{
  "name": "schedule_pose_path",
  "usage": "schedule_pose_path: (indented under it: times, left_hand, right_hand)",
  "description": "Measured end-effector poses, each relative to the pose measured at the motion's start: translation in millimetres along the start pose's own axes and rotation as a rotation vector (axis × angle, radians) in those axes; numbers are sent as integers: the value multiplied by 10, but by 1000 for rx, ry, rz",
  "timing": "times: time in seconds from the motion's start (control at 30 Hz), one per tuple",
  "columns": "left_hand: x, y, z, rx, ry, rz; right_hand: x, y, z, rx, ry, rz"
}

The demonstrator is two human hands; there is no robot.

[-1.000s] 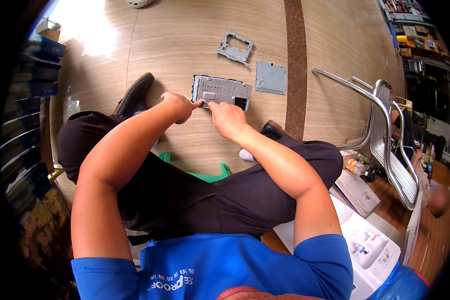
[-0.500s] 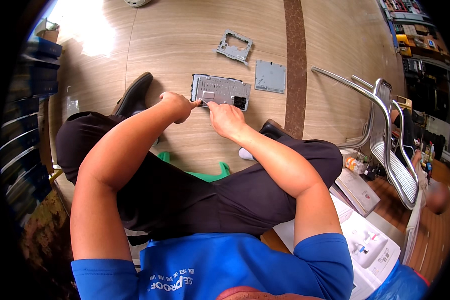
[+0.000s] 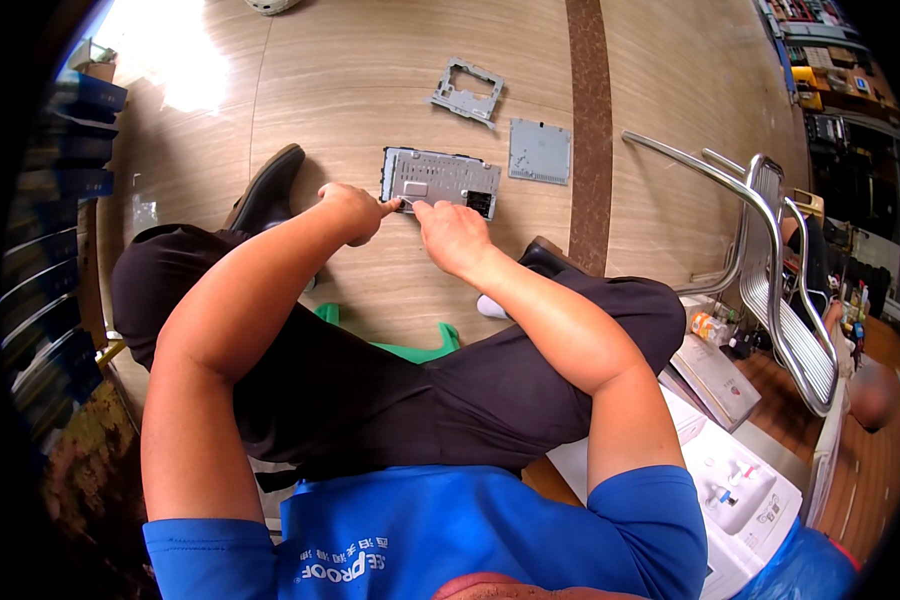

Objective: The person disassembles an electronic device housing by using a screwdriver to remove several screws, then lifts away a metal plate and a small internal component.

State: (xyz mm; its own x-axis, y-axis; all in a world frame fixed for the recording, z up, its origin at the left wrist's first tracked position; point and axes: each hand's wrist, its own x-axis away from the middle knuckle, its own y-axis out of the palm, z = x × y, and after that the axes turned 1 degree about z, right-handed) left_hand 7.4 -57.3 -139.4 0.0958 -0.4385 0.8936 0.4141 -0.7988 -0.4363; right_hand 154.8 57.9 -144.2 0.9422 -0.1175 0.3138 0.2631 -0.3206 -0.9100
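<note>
A grey metal-cased unit [image 3: 448,176], with slots and a black connector block at one end, lies on the floor before me. My left hand [image 3: 355,213] reaches its near left corner, index finger out and the other fingers curled. Close on the right, my right hand [image 3: 453,237] has its fingertips bent at the unit's near edge; a thin, pale item seems to be between the two hands, too small to name. What either hand holds is unclear. Apart from the unit lie a grey cut-out metal bracket [image 3: 483,80] and a flat grey plate [image 3: 538,150].
My crossed legs flank a green plastic object [image 3: 415,350]. A steel bench [image 3: 792,340] stands right, with another person [image 3: 870,395] beyond it. Stacked blue boxes [image 3: 80,180] line the left side. A white boxed fixture [image 3: 740,495] and a flat carton [image 3: 715,385] sit near my right.
</note>
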Motion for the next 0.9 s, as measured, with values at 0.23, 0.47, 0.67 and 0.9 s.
schedule_pose_path:
  times: [0.23,0.47,0.67,0.9]
  left_hand:
    - [-34,29,-13,-13,4,4]
    - [-50,49,-22,-12,4,5]
    - [-73,59,-27,0,12,7]
    - [-25,7,-3,-13,5,4]
  right_hand:
    - [14,-11,2,-78,2,1]
    - [7,-17,-6,-84,11,-24]
    - [13,-10,-13,-89,25,-29]
    - [11,15,-31,-8,20,-53]
